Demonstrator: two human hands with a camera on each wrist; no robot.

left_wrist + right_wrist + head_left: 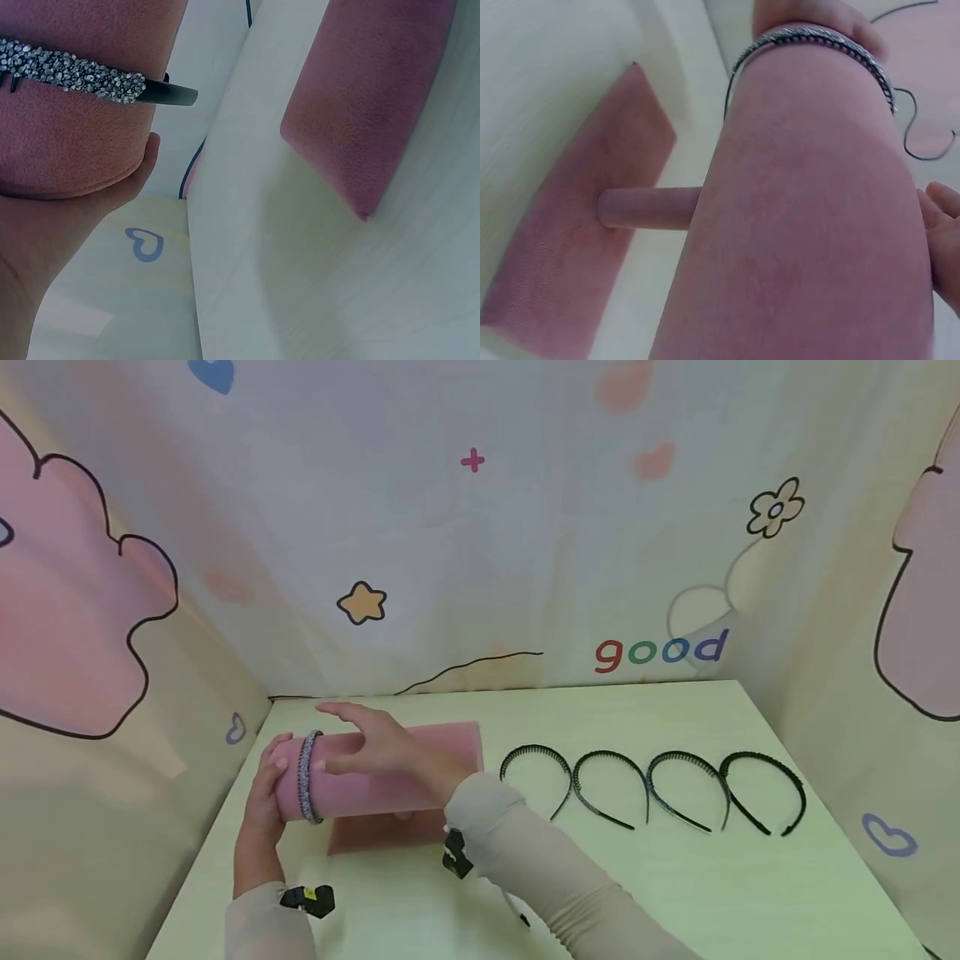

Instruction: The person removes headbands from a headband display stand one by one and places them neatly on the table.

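A pink velvet headband display stand [375, 793], a thick roll on a short post [649, 208] over a flat base [360, 835], lies crosswise before me. Around the roll's left part sits a rhinestone-covered headband [307, 777], whose dark bare tip sticks out past the roll in the left wrist view. My left hand [261, 802] grips the roll's left end, its palm against the end face and fingertips over the edge. My right hand [378, 743] reaches across the top of the roll, thumb and fingers spread apart, right of the headband, holding nothing.
Several dark headbands [609, 753] lie in a row on the right of the pale table [750, 893]. Part of another band [517, 910] shows beside the right forearm. Printed cloth walls [480, 543] enclose the table at the back and sides.
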